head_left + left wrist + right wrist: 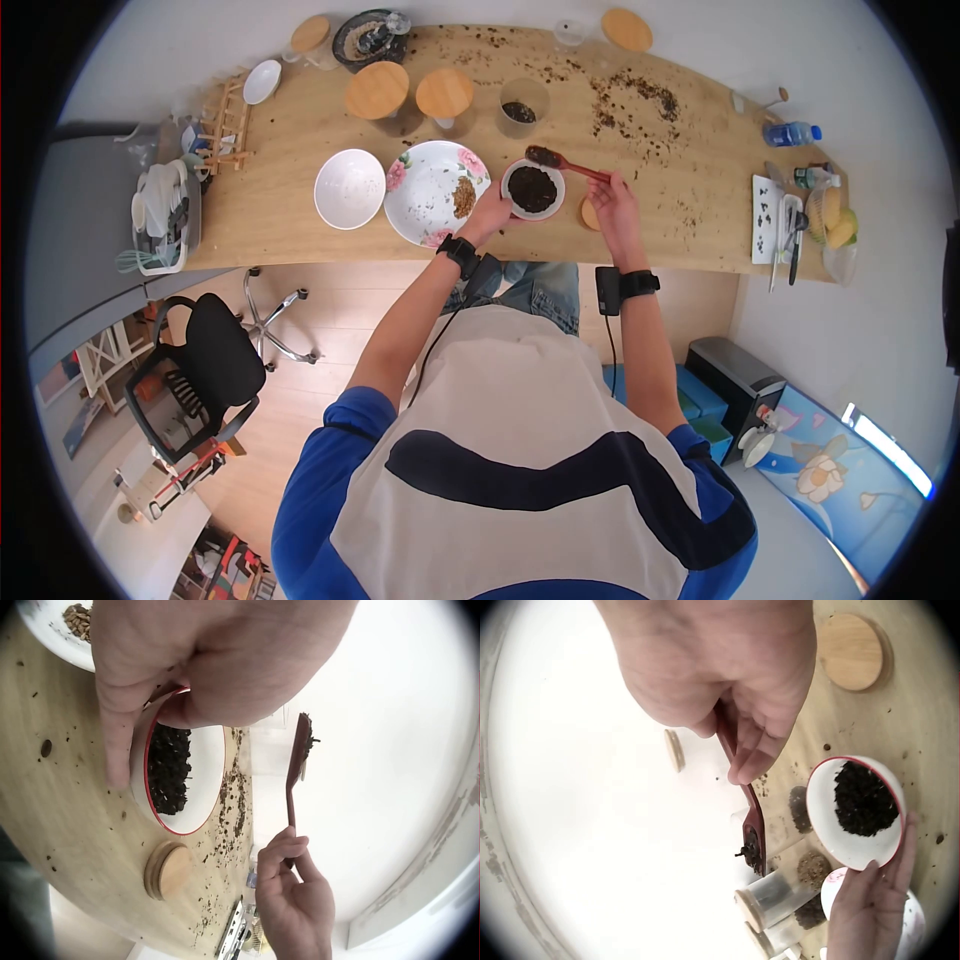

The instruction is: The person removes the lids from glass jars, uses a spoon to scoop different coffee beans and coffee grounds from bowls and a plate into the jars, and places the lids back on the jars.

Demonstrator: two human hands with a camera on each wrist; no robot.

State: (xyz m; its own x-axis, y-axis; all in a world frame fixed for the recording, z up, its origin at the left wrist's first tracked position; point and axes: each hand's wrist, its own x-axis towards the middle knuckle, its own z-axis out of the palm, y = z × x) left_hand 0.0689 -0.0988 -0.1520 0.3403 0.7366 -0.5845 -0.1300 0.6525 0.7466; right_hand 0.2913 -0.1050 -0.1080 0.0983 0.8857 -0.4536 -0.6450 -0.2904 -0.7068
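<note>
My left hand (pixel 487 216) grips the rim of a white, red-rimmed bowl (pixel 826 806), thumb inside the edge and fingers along the outer wall. Dark dry bits, looking like loose tea leaves (pixel 532 189), lie in the bowl, which is tilted in the left wrist view. In my right hand (pixel 616 215) is the handle of a reddish-brown scoop (pixel 580 170), pinched between thumb and fingers. Some dark leaves (pixel 748 853) sit on the scoop's head, which is beyond the bowl's far rim in the head view. Just right of the bowl lies a round wooden lid (pixel 590 213).
Left of the bowl stand a flowered plate (pixel 418 205) with tan grains and a white bowl (pixel 349 190). Behind are an uncovered clear jar (pixel 524 92) and wood-lidded jars (pixel 377 90). Dark crumbs (pixel 640 100) litter the table's back right. A white tray (pixel 766 215) lies far right.
</note>
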